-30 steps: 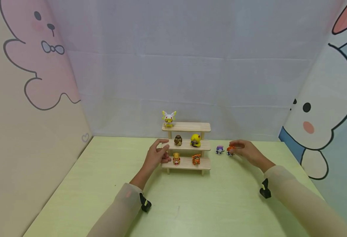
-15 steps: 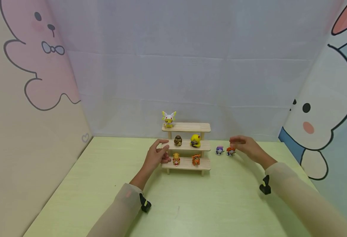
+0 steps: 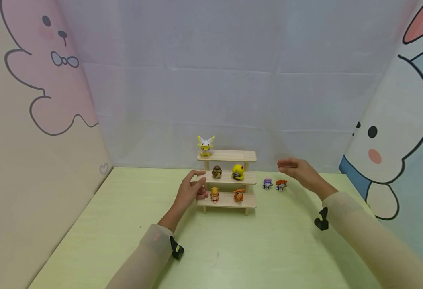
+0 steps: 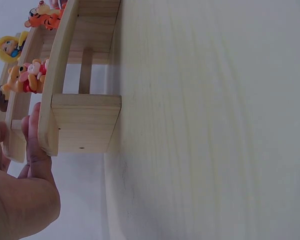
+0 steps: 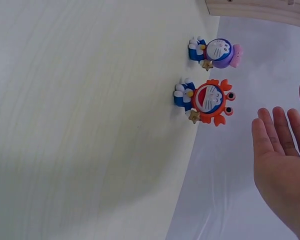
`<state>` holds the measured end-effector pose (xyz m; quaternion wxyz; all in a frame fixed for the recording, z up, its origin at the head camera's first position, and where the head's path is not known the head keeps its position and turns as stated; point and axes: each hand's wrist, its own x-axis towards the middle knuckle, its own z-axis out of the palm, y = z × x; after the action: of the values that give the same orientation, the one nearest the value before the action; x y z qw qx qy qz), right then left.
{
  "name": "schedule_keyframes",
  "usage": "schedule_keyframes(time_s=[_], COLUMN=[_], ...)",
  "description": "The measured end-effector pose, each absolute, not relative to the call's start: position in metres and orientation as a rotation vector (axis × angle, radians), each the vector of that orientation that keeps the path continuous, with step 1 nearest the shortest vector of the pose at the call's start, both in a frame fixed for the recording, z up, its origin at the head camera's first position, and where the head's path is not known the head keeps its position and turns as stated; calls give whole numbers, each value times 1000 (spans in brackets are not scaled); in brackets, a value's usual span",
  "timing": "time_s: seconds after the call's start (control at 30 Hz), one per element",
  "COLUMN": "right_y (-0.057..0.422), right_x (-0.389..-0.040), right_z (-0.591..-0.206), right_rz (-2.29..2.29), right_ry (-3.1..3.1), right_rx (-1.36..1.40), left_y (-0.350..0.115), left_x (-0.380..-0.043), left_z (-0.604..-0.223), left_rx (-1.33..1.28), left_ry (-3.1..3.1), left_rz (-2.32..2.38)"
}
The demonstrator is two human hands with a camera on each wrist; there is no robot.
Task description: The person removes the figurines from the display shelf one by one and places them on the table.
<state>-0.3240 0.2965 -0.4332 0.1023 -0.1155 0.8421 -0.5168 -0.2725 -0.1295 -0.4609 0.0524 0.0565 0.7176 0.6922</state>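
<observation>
My left hand [image 3: 191, 187] holds the left end of a three-tier wooden display stand [image 3: 229, 177], thumb and index finger at the middle board, other fingers at the lowest one. In the left wrist view its fingers [image 4: 35, 125] lie against the board's end. My right hand [image 3: 299, 172] is raised, fingers straight and holding nothing, just behind and above a small figurine with an orange crab hat [image 3: 281, 185]. Beside that one stands a figurine with a purple hat [image 3: 267, 184]. Both are upright on the table, right of the stand, and face me.
On the stand's top board is a white-and-yellow eared figurine [image 3: 205, 146]. The middle board carries a brown owl figurine [image 3: 216, 172] and a yellow-haired one [image 3: 238, 172]. A bear figurine [image 3: 215, 194] and a tiger figurine [image 3: 238, 195] occupy the lowest. A pale curtain [image 3: 225, 92] hangs behind.
My right hand has let go of the crab-hat figurine and risen up and away from it, its fingers straightening. The left hand and the stand have stayed in place.
</observation>
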Motion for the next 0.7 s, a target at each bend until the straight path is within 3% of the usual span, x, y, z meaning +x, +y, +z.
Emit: schedule_keyframes(time_s=[0.7], right_y=[266], right_x=[-326], right_z=[-396], right_rz=[-1566], right_ry=[2454], right_rx=[-443], left_y=[-128], left_x=[-280], left_z=[-480], left_rx=[177], left_ry=[2228], left_rz=[2143])
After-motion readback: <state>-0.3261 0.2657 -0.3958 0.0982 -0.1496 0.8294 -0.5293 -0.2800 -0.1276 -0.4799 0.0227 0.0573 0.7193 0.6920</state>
